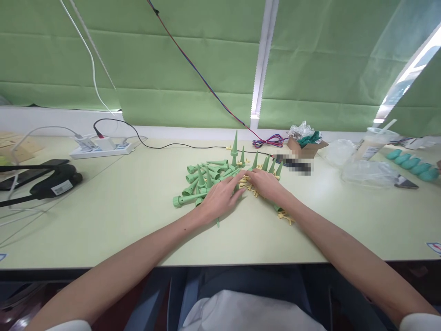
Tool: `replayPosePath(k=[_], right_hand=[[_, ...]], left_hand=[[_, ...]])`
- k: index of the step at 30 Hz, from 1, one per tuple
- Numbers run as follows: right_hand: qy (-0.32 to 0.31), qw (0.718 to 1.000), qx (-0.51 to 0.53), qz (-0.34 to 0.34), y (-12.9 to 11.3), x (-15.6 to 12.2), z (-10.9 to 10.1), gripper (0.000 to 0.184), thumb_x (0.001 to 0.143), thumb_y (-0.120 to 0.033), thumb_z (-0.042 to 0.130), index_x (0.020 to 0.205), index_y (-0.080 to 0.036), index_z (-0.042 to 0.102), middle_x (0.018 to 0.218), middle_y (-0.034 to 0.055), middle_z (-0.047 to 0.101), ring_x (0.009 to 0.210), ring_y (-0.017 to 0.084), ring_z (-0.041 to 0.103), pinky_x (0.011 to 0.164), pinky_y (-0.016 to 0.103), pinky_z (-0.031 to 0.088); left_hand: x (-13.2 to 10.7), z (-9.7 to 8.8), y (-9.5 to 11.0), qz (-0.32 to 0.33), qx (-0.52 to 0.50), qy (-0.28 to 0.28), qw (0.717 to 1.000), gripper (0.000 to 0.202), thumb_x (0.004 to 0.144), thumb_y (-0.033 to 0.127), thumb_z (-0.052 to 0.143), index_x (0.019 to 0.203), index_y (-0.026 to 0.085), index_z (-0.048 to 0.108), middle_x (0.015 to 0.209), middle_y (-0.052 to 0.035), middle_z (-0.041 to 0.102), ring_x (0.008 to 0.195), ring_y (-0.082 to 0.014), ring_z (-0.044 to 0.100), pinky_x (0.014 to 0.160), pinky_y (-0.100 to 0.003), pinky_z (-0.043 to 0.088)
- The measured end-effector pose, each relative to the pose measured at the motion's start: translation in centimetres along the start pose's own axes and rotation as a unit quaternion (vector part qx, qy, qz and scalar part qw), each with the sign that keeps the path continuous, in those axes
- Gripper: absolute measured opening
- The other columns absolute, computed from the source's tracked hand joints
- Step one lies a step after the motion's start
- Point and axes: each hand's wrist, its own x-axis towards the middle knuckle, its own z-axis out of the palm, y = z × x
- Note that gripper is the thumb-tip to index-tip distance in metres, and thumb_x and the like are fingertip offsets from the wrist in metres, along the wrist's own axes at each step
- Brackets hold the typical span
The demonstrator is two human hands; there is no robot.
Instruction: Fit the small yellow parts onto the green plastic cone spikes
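A pile of green plastic cone spikes (pixel 203 177) lies in the middle of the pale table (pixel 120 220), some upright, most lying flat. Small yellow plastic pieces (pixel 246 183) are mixed in at the right side of the pile. My left hand (pixel 220 197) rests palm down on the pile, fingers stretched toward the yellow pieces. My right hand (pixel 265 183) lies flat beside it, fingers pointing left, its fingertips touching the yellow pieces and nearly meeting the left hand's. More yellow pieces (pixel 285 217) lie under my right wrist.
A white power strip (pixel 99 148) with cables sits at the back left, black devices (pixel 57 180) at the far left. A small cardboard box (pixel 305 146), clear plastic bags (pixel 365 172), a plastic cup (pixel 374 143) and teal parts (pixel 413 165) stand at the right.
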Motion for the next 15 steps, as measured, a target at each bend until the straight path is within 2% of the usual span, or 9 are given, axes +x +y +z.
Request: replayPosePath(k=[3,7,10,15], right_hand=[[0.01,1.0,0.011,0.004,-0.1,-0.1,-0.3,0.026,0.1,-0.017,0.04,0.118,-0.02,0.058,0.093,0.0083,0.062,0.077,0.021,0.061,0.056,0.028,0.022],[0.029,0.999,0.035,0.006,-0.4,-0.4,-0.8,0.028,0.102,-0.02,0.035,0.115,-0.02,0.06,0.092,0.0081,0.06,0.077,0.02,0.059,0.055,0.027,0.022],[0.048,0.997,0.053,0.004,-0.8,-0.7,-1.1,0.031,0.103,-0.021,0.033,0.114,-0.019,0.061,0.092,0.0086,0.06,0.078,0.02,0.058,0.057,0.027,0.024],[0.081,0.991,0.106,-0.007,-1.3,-0.9,-1.0,0.029,0.103,-0.021,0.034,0.112,-0.017,0.061,0.097,0.0104,0.061,0.084,0.021,0.059,0.065,0.028,0.034]], left_hand=[[0.0,-0.3,0.3,-0.008,-0.044,0.026,0.999,0.061,0.099,0.037,0.045,0.154,0.027,0.021,0.105,-0.0065,0.065,0.068,-0.0163,0.059,0.063,-0.027,0.045],[0.0,-0.3,0.4,-0.026,-0.094,0.05,0.994,0.07,0.096,0.034,0.05,0.155,0.026,0.013,0.099,-0.0038,0.064,0.052,-0.0099,0.05,0.058,-0.025,0.042],[0.0,-0.2,0.3,-0.035,-0.117,0.041,0.992,0.074,0.093,0.03,0.052,0.154,0.025,0.011,0.101,-0.0037,0.063,0.048,-0.008,0.046,0.054,-0.024,0.04],[0.0,-0.2,0.2,-0.039,-0.096,0.003,0.995,0.071,0.09,0.026,0.052,0.152,0.023,0.018,0.097,-0.0033,0.064,0.054,-0.0118,0.051,0.055,-0.026,0.039]])
